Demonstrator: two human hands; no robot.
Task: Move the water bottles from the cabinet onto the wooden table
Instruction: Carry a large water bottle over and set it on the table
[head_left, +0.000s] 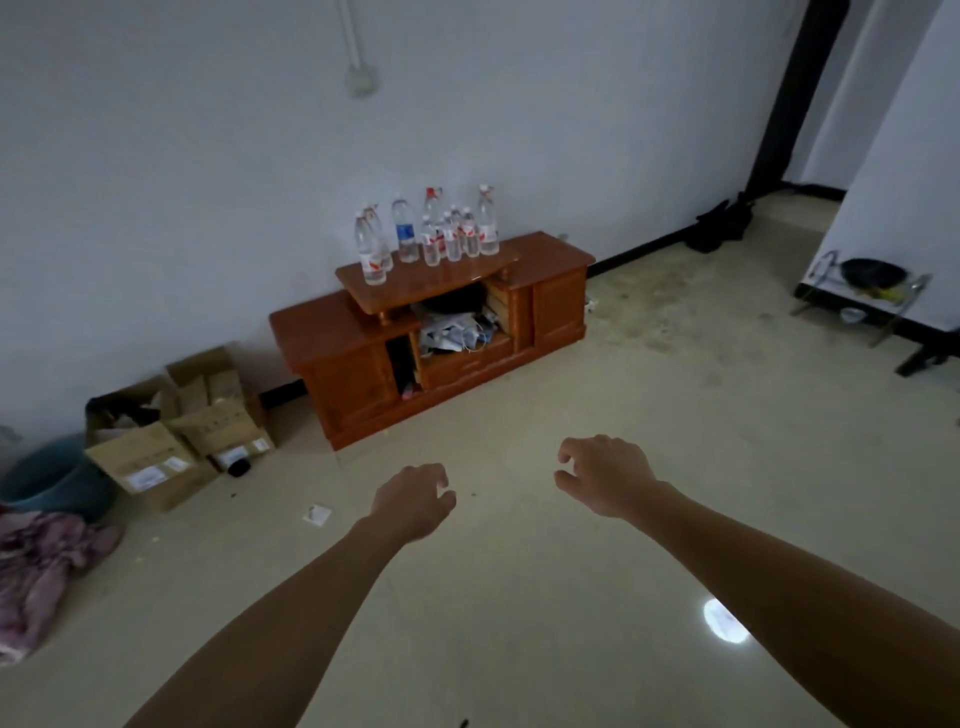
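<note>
Both forearms are reaching forward over bare floor (519, 597); left hand (413, 499) and right hand (605, 475) are hanging empty, fingers (563, 457) loosely curled and apart, touching nothing. Water bottles (431, 234) are standing clustered on the raised surface of the wooden cabinet (363, 364), well ahead against the wall, open floor lying between.

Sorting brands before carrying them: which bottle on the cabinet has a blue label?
The blue-labelled bottle, second from the left in the cluster on the cabinet; the others carry red-and-white labels.
</note>
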